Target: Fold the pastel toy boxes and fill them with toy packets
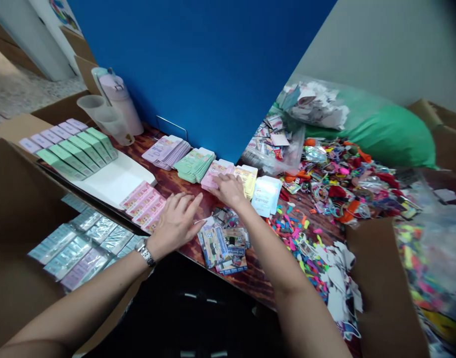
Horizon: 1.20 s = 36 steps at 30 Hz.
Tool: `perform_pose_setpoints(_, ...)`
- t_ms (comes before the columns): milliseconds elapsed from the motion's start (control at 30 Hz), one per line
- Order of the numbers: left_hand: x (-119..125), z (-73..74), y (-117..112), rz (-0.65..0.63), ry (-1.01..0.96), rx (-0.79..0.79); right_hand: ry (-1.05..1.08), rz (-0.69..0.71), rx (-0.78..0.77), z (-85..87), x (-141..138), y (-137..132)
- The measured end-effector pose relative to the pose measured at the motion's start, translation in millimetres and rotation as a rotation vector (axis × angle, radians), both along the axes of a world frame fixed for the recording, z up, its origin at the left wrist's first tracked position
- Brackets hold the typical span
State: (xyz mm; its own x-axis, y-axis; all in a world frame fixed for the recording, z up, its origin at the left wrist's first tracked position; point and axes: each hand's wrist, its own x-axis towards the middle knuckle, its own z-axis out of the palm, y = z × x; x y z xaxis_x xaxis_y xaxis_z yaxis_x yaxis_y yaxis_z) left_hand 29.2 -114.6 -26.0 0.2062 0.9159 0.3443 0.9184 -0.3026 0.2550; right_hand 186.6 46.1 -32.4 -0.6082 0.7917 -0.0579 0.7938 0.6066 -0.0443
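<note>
My left hand (175, 223) hovers beside the pink small boxes (141, 205) at the near end of a white tray (114, 176). Its fingers are stretched out and nothing shows in them. My right hand (229, 190) reaches onto a stack of pink flat cartons (216, 171), with its fingers apart and their tips on or just over the stack. Purple flat cartons (167, 150) and green flat cartons (195, 164) are stacked to the left of it. Yellow flat cartons (249, 176) and light blue flat cartons (267, 195) lie to the right.
Green boxes (78, 153) stand in the tray's far part. Wrapped packs (78, 253) fill a cardboard box below. Printed cards (226, 248) lie near the table edge. Balloons (293, 228) and a heap of small trinkets (347, 184) spread rightward. A blue panel (205, 64) rises behind.
</note>
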Motion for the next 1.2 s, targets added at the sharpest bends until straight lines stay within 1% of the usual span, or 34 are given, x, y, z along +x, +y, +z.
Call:
perform_pose_setpoints(100, 1.7, -0.7, 5.3, -0.018, -0.147, -0.029, -0.020, -0.019, 0.015, 10.3, -1.6, -3.1)
perform_pose_setpoints(167, 2.5, 0.2, 11.2, 0.020, -0.305, -0.070, -0.018, -0.040, 0.029, 18.9, 0.1, -9.1)
perform_pose_setpoints(200, 3.1, 1.1, 14.8, 0.056, -0.411, -0.106, 0.005, -0.042, 0.055, 22.9, 2.5, -14.6)
perform_pose_setpoints(267, 5.5, 3.5, 22.3, 0.139, -0.710, -0.220, 0.110, -0.004, 0.151, 28.7, 11.4, -31.2)
perform_pose_setpoints(333, 9.8, 7.7, 28.9, 0.208, -1.085, -0.352, 0.273, 0.121, 0.265, 30.1, 24.5, -54.1)
perform_pose_setpoints(400, 16.2, 13.7, 33.4, 0.220, -1.417, -0.486, 0.403, 0.313, 0.334, 26.8, 38.4, -79.2)
perform_pose_setpoints(433, 20.2, 17.2, 34.6, 0.203, -1.524, -0.550, 0.442, 0.409, 0.361, 23.8, 44.6, -91.2)
perform_pose_setpoints(500, 29.0, 23.3, 35.6, 0.163, -1.623, -0.636, 0.477, 0.569, 0.415, 17.2, 54.3, -112.0)
perform_pose_setpoints(533, 33.3, 25.3, 35.4, 0.148, -1.628, -0.643, 0.486, 0.623, 0.431, 14.5, 57.8, -120.5)
perform_pose_setpoints(600, 40.4, 25.9, 34.1, 0.152, -1.580, -0.598, 0.511, 0.678, 0.405, 11.8, 63.1, -133.3)
perform_pose_setpoints(667, 44.8, 22.0, 31.9, 0.163, -1.440, -0.541, 0.557, 0.662, 0.331, 13.1, 67.7, -141.4)
perform_pose_setpoints(700, 46.1, 19.1, 30.4, 0.179, -1.329, -0.505, 0.596, 0.622, 0.313, 14.7, 69.7, -143.8)
perform_pose_setpoints(733, 47.2, 16.1, 28.6, 0.201, -1.204, -0.455, 0.643, 0.554, 0.322, 16.4, 71.5, -145.2)
perform_pose_setpoints(767, 48.3, 13.2, 26.4, 0.218, -1.078, -0.388, 0.692, 0.457, 0.354, 17.8, 72.9, -145.7)
perform_pose_setpoints(833, 51.3, 8.5, 21.2, 0.212, -0.868, -0.250, 0.761, 0.226, 0.446, 18.7, 73.9, -144.4)
perform_pose_setpoints(867, 53.2, 6.7, 18.3, 0.185, -0.798, -0.196, 0.767, 0.130, 0.482, 18.2, 73.6, -143.0)
perform_pose_setpoints(900, 55.2, 5.3, 15.5, 0.143, -0.744, -0.153, 0.759, 0.066, 0.500, 17.3, 73.0, -141.5)
perform_pose_setpoints(933, 57.1, 3.9, 12.9, 0.095, -0.694, -0.118, 0.746, 0.029, 0.496, 16.3, 72.4, -140.4)
perform_pose_setpoints(1000, 59.6, 1.0, 9.0, 0.012, -0.589, -0.045, 0.746, 0.014, 0.421, 15.7, 72.0, -140.5)
perform_pose_setpoints(1100, 60.4, -4.1, 6.5, -0.082, -0.448, 0.043, 0.838, 0.004, 0.171, 19.6, 73.5, -146.2)
perform_pose_setpoints(1167, 60.2, -6.9, 6.0, -0.130, -0.384, 0.054, 0.963, -0.057, 0.020, 22.8, 74.2, -150.2)
perform_pose_setpoints(1200, 60.2, -7.7, 5.7, -0.147, -0.358, 0.051, 1.042, -0.121, -0.041, 23.6, 74.1, -151.0)
